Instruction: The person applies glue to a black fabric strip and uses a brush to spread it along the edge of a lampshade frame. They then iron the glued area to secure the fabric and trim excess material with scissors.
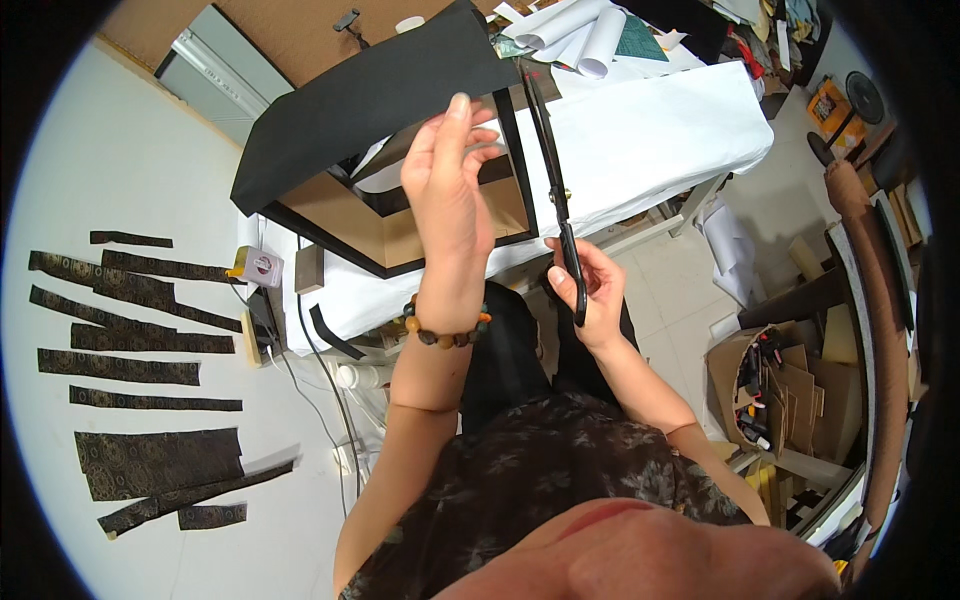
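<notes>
In front of me a box [520,170] with black edges and a tan inside stands on the white-covered table. A black sheet [370,90] lies over its upper side and juts past the edges. My left hand [450,180] is raised before the box opening, its thumb up against the sheet's lower edge and its fingers apart. It does not appear to grip anything. With my right hand [597,295] I grip the handles of long black scissors [553,165]. Their blades point away from me, the tips beside the sheet's right corner.
Rolled white papers [575,35] and a green mat [638,40] lie at the table's far side. Patterned dark strips [150,370] are spread over the white surface on the left. A small tin [262,267] sits at the left edge. Cardboard pieces [795,400] fill a container at right.
</notes>
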The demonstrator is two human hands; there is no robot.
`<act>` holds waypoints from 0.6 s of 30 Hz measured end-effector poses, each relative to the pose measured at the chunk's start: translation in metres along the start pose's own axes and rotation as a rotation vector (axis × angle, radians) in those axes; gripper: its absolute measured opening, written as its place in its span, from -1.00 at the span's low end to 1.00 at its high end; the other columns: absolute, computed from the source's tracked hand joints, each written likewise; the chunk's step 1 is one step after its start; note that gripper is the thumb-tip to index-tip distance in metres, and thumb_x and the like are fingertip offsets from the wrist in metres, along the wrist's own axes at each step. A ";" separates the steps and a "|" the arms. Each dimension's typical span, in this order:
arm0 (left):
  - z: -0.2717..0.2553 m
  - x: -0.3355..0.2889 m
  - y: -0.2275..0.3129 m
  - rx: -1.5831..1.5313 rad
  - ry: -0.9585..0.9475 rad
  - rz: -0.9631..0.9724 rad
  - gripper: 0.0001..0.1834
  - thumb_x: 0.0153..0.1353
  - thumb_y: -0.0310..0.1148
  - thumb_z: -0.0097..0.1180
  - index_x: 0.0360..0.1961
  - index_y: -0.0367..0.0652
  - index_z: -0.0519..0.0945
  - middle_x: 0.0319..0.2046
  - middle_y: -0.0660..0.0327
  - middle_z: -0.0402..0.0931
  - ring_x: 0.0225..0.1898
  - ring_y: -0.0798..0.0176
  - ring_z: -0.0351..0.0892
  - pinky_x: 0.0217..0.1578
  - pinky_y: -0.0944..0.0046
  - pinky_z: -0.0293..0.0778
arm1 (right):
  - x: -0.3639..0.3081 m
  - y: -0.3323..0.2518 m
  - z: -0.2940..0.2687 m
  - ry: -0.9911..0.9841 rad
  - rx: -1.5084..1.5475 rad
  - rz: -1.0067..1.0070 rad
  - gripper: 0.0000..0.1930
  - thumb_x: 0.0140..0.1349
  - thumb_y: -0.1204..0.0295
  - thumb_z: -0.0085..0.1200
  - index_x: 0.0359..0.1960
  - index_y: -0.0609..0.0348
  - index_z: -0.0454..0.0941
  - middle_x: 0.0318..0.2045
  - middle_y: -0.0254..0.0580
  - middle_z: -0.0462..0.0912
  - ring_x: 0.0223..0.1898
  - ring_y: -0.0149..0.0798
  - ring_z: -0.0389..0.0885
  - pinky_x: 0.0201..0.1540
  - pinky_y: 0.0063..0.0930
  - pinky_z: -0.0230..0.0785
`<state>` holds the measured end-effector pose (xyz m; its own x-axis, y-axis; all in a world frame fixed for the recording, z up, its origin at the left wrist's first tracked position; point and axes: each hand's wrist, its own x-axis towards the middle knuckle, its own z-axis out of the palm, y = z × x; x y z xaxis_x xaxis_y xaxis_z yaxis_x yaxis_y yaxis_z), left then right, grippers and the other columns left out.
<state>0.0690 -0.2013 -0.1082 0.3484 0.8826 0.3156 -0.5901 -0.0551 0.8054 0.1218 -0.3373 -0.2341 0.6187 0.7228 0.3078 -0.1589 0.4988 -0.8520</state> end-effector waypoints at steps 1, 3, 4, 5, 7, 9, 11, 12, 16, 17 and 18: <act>0.004 0.005 -0.002 -0.028 0.006 -0.022 -0.66 0.30 -0.21 0.15 -0.18 -0.35 0.58 -0.29 0.11 0.59 -0.29 0.34 0.54 -0.25 0.34 0.44 | 0.000 -0.001 0.003 0.002 -0.015 0.002 -0.66 0.15 0.61 0.22 -0.02 0.46 0.50 -0.53 -0.56 0.34 -0.52 -0.68 0.24 -0.42 -0.76 0.12; 0.007 0.009 -0.007 -0.063 0.024 -0.044 -0.70 0.26 -0.23 0.22 -0.24 -0.31 0.58 -0.30 0.11 0.59 -0.28 0.32 0.55 -0.21 0.32 0.46 | 0.001 -0.003 0.007 0.009 -0.044 0.008 -0.65 0.15 0.60 0.23 -0.02 0.46 0.50 -0.53 -0.57 0.34 -0.52 -0.68 0.24 -0.43 -0.76 0.12; 0.010 0.010 -0.008 -0.076 0.036 -0.054 -0.71 0.25 -0.24 0.22 -0.25 -0.30 0.58 -0.30 0.11 0.60 -0.29 0.32 0.55 -0.20 0.32 0.47 | 0.001 -0.001 0.007 0.026 -0.064 -0.002 -0.67 0.12 0.58 0.26 -0.07 0.43 0.53 -0.51 -0.54 0.36 -0.51 -0.68 0.25 -0.43 -0.76 0.12; 0.011 0.011 -0.010 -0.089 0.049 -0.064 -0.72 0.24 -0.25 0.23 -0.26 -0.29 0.58 -0.30 0.11 0.60 -0.29 0.32 0.55 -0.19 0.31 0.47 | 0.002 0.003 0.008 0.049 -0.131 -0.064 -0.68 0.11 0.57 0.27 -0.09 0.42 0.53 -0.50 -0.53 0.36 -0.50 -0.67 0.25 -0.43 -0.76 0.12; 0.015 0.012 -0.009 -0.121 0.029 -0.078 -0.79 0.25 -0.31 0.23 -0.30 -0.27 0.59 -0.33 0.13 0.60 -0.29 0.31 0.56 -0.17 0.31 0.47 | 0.005 0.005 0.011 0.097 -0.272 -0.190 -0.69 0.09 0.56 0.29 -0.13 0.39 0.54 -0.48 -0.50 0.37 -0.50 -0.66 0.25 -0.44 -0.76 0.11; 0.016 0.012 -0.009 -0.118 0.008 -0.067 -0.80 0.26 -0.33 0.21 -0.31 -0.28 0.59 -0.34 0.14 0.61 -0.29 0.32 0.57 -0.17 0.31 0.48 | 0.006 0.003 0.018 0.159 -0.287 -0.159 -0.70 0.05 0.56 0.32 -0.18 0.37 0.55 -0.46 -0.47 0.37 -0.50 -0.64 0.25 -0.46 -0.74 0.10; 0.015 0.015 -0.009 -0.116 0.004 -0.071 -0.82 0.26 -0.35 0.21 -0.33 -0.28 0.60 -0.35 0.15 0.61 -0.29 0.32 0.57 -0.17 0.31 0.48 | 0.009 0.004 0.022 0.196 -0.299 -0.170 -0.70 0.04 0.57 0.32 -0.18 0.37 0.55 -0.48 -0.46 0.37 -0.51 -0.62 0.25 -0.47 -0.73 0.09; 0.015 0.016 -0.009 -0.116 0.002 -0.073 -0.83 0.26 -0.36 0.21 -0.33 -0.28 0.60 -0.35 0.16 0.62 -0.29 0.32 0.58 -0.17 0.31 0.48 | 0.010 0.005 0.022 0.194 -0.320 -0.184 -0.70 0.04 0.57 0.32 -0.18 0.38 0.55 -0.48 -0.45 0.37 -0.51 -0.61 0.25 -0.46 -0.73 0.10; 0.015 0.015 -0.008 -0.120 0.007 -0.076 -0.85 0.24 -0.38 0.22 -0.35 -0.27 0.61 -0.36 0.16 0.63 -0.30 0.33 0.59 -0.18 0.31 0.49 | 0.010 0.007 0.024 0.202 -0.379 -0.242 -0.70 0.03 0.61 0.31 -0.18 0.39 0.56 -0.51 -0.41 0.37 -0.51 -0.58 0.26 -0.45 -0.71 0.14; 0.015 0.015 -0.007 -0.117 0.004 -0.074 -0.85 0.24 -0.38 0.22 -0.35 -0.27 0.62 -0.36 0.17 0.63 -0.31 0.33 0.59 -0.18 0.31 0.49 | 0.010 0.006 0.025 0.208 -0.387 -0.257 -0.70 0.03 0.62 0.31 -0.18 0.39 0.56 -0.52 -0.40 0.37 -0.51 -0.57 0.26 -0.45 -0.70 0.15; 0.016 0.014 -0.007 -0.115 0.001 -0.073 -0.85 0.24 -0.38 0.22 -0.35 -0.26 0.62 -0.36 0.17 0.63 -0.31 0.33 0.59 -0.18 0.31 0.49 | 0.010 0.005 0.026 0.212 -0.387 -0.263 -0.70 0.02 0.63 0.30 -0.17 0.39 0.56 -0.52 -0.40 0.37 -0.51 -0.57 0.26 -0.45 -0.70 0.16</act>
<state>0.0892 -0.1957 -0.1011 0.3924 0.8829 0.2578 -0.6431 0.0630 0.7632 0.1073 -0.3154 -0.2239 0.7482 0.4635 0.4747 0.2950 0.4084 -0.8638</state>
